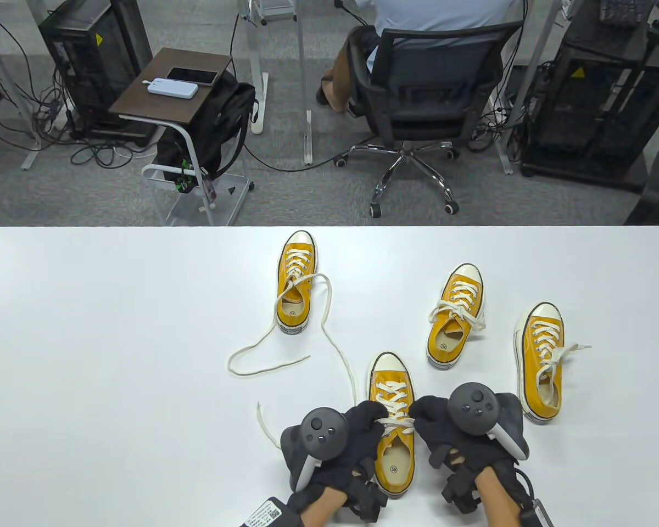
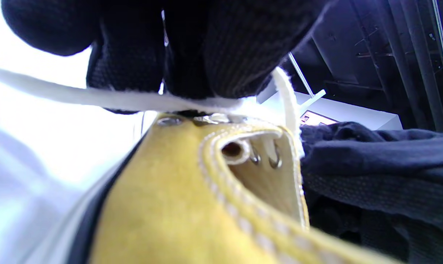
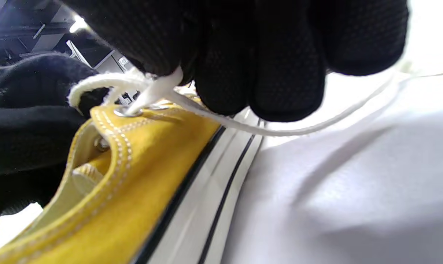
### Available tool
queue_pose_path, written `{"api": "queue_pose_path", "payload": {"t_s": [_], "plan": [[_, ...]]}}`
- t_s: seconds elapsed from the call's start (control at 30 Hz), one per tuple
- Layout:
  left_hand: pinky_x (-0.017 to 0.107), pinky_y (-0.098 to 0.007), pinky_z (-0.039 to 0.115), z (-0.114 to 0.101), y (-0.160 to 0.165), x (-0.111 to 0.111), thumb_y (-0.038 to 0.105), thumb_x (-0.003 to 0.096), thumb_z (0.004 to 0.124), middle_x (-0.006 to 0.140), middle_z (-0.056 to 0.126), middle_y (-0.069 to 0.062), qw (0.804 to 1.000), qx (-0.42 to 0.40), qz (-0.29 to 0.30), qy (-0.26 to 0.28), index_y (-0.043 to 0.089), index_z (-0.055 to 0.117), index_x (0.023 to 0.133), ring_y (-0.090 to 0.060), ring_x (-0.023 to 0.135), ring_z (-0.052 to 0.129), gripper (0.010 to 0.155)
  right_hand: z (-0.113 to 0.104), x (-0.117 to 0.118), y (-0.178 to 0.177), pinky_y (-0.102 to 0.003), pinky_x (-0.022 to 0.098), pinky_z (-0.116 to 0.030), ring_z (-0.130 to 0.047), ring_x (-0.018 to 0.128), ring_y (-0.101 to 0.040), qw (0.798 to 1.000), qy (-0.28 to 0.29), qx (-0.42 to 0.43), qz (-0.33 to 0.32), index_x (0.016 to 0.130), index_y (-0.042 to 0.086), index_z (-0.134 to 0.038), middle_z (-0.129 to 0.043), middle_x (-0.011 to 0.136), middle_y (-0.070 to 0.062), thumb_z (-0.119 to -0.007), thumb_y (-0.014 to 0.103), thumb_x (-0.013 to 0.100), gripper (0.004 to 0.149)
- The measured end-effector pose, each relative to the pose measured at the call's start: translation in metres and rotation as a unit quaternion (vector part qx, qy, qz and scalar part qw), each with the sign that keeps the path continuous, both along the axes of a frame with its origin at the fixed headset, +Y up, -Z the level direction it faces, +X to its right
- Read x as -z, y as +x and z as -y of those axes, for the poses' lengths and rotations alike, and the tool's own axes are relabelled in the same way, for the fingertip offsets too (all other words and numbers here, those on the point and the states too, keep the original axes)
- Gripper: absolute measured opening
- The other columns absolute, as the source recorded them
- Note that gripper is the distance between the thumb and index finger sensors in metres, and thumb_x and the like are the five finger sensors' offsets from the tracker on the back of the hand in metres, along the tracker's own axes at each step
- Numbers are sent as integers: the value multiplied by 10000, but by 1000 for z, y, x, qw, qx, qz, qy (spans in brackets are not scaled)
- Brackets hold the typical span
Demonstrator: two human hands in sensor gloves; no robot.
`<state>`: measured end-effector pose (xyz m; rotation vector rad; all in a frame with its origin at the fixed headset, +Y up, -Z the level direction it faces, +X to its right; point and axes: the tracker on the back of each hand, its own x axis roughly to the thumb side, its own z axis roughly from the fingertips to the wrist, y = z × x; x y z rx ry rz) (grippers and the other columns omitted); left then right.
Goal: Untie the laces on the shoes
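Note:
A yellow canvas shoe [image 1: 394, 439] with white laces [image 1: 395, 421] lies at the table's near edge between both hands. My left hand [image 1: 365, 425] pinches the lace at the shoe's top eyelets from the left; the lace [image 2: 96, 98] runs under its fingers [image 2: 192, 55]. My right hand [image 1: 428, 420] pinches the lace from the right, its fingers [image 3: 258, 62] on the lace [image 3: 155, 91] above the eyelet. Three more yellow shoes lie on the table: one far [image 1: 295, 291] with its lace pulled loose, two at the right [image 1: 454, 317] [image 1: 542, 362] with bows.
The far shoe's loose lace [image 1: 329, 329] trails across the white table [image 1: 88, 329] toward my left hand, and one end [image 1: 263, 425] lies just left of it. Beyond the table's far edge stand an office chair [image 1: 417, 99] and a side table [image 1: 170, 88].

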<state>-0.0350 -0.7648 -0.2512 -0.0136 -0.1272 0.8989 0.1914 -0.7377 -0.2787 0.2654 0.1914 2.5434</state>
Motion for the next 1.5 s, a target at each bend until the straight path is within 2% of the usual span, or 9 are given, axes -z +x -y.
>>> {"api": "queue_pose_path", "payload": {"t_s": [0.2,0.37,0.6,0.7,0.8,1.03,1.2,1.27,1.5], "plan": [[406,-462,852,-3,1,-1,348,444,859,770,997,-6,1000,4,1,11,398,878,819,-319,596,1010,379,0,0,-1,-642,518,-718,-930,606,-420,1000,-11,3,-16,949,145,-745,-872,866,-210,-853,386,433,580],[423,-457,851,-1,1,0,327,443,856,813,976,-7,1000,-3,1,15,403,875,806,-316,633,1000,372,-2,0,-9,-601,479,-774,-978,514,-355,997,26,-67,-9,763,203,-889,-957,706,-112,-914,308,395,383],[434,-456,851,0,-2,1,327,439,864,825,967,4,1000,-17,2,6,391,856,818,-312,646,995,385,-1,0,1,-605,471,-770,-976,524,-371,1000,0,3,-10,793,189,-807,-937,754,-160,-827,328,448,373],[456,-481,831,-1,0,1,431,428,870,843,949,-18,1000,-16,16,17,379,857,831,-334,669,974,407,2,0,-2,-608,480,-759,-966,538,-375,1000,-11,-8,-15,810,188,-777,-916,777,-158,-814,342,454,390],[446,-477,836,-4,1,1,441,428,865,846,955,-26,999,-4,5,33,382,881,802,-335,664,981,378,2,0,-7,-600,477,-767,-973,528,-364,1000,10,-5,-15,755,213,-775,-922,766,-143,-855,402,418,395],[406,-443,868,-4,-3,3,310,437,865,752,999,7,999,-39,-4,26,416,853,813,-271,559,1025,390,-4,-1,-9,-549,405,-852,-1052,413,-302,996,81,25,-2,687,264,-806,-1025,646,-78,-974,316,358,372],[441,-460,849,-2,-2,3,325,443,858,764,981,10,999,-43,5,31,432,898,803,-292,599,1001,378,-2,-3,-13,-587,473,-789,-990,495,-337,998,54,-8,-28,1003,192,-613,-957,696,-108,-920,265,411,671],[443,-467,843,-2,-2,3,356,441,862,757,976,3,999,-36,5,29,413,891,808,-301,604,995,373,-3,-4,-16,-599,483,-781,-983,511,-347,997,56,-36,-35,821,200,-874,-953,680,-113,-886,280,427,402],[441,-472,842,-1,-8,4,391,438,859,800,963,-21,999,-44,-13,15,374,875,818,-320,631,992,380,-6,-5,-9,-602,493,-773,-980,531,-347,996,75,-37,-3,735,227,-863,-944,612,-65,-905,390,380,393]]}}
